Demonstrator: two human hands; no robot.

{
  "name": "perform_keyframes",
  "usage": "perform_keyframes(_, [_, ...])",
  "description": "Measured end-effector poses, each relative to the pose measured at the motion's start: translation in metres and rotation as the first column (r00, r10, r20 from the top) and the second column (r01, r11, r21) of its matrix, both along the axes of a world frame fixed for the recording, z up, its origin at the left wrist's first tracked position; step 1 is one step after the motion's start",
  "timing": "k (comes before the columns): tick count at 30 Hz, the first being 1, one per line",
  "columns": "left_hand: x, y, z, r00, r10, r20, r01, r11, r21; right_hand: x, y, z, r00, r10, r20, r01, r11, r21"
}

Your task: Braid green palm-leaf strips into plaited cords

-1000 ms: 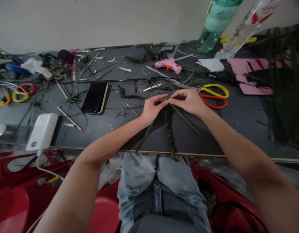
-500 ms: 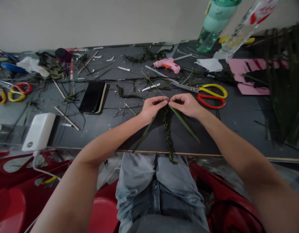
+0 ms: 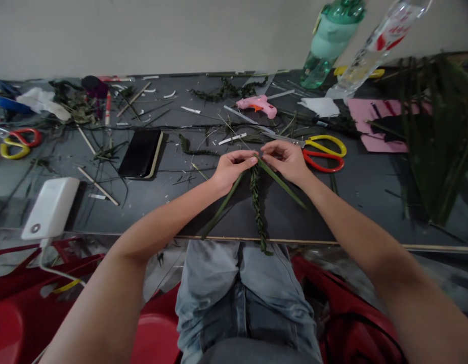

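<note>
Your left hand (image 3: 230, 169) and right hand (image 3: 285, 159) meet near the middle of the dark worktop (image 3: 370, 177), fingertips almost touching. Both are pinched shut on the top of a braided green leaf strip (image 3: 256, 207). The finished braid runs from your fingers straight toward you and hangs just past the worktop's near edge, over your lap. Two loose leaf blades fan out from the pinch: the left blade (image 3: 220, 207) slants toward the near edge on your left, the right blade (image 3: 285, 186) slants to your right.

By the look of it, you are partway through a plait, holding the newest crossing tight. The next move likely calls for folding one loose blade over the braid's top while the other hand keeps the pinch from slipping.

Just beyond your right hand lie yellow-and-red scissors (image 3: 325, 151). A pink glue gun (image 3: 256, 105) sits farther back, toward the far edge. A black phone (image 3: 140, 153) lies to your left, and a white power bank (image 3: 49, 208) rests at the near left edge. Palm fronds (image 3: 434, 141) are heaped at the right end.
</note>
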State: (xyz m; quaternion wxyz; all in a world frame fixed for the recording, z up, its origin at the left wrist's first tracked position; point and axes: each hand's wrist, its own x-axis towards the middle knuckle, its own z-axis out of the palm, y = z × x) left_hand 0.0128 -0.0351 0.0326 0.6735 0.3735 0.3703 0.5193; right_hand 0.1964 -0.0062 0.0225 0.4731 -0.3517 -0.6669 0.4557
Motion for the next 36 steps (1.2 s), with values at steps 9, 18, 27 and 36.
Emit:
perform_keyframes(9, [-0.004, 0.005, -0.003, 0.999, -0.034, 0.009, 0.035, 0.993, -0.116, 0.008, -0.003, 0.005, 0.947, -0.138, 0.291, -0.101, 0.73, 0.676])
perform_keyframes(18, [-0.004, 0.006, -0.001, 0.996, -0.08, 0.032, 0.084, 0.98, -0.183, 0.017, 0.0, 0.006, 0.876, -0.295, 0.382, -0.165, 0.561, 0.811])
perform_keyframes(27, [-0.007, 0.008, -0.008, 0.995, -0.096, -0.001, 0.094, 0.983, -0.156, 0.019, -0.003, 0.008, 0.785, -0.278, 0.554, -0.23, 0.7, 0.677])
perform_keyframes(36, [-0.006, 0.007, -0.004, 0.995, -0.086, 0.04, 0.089, 0.992, -0.087, 0.014, -0.009, 0.004, 0.843, -0.43, 0.323, -0.107, 0.456, 0.884])
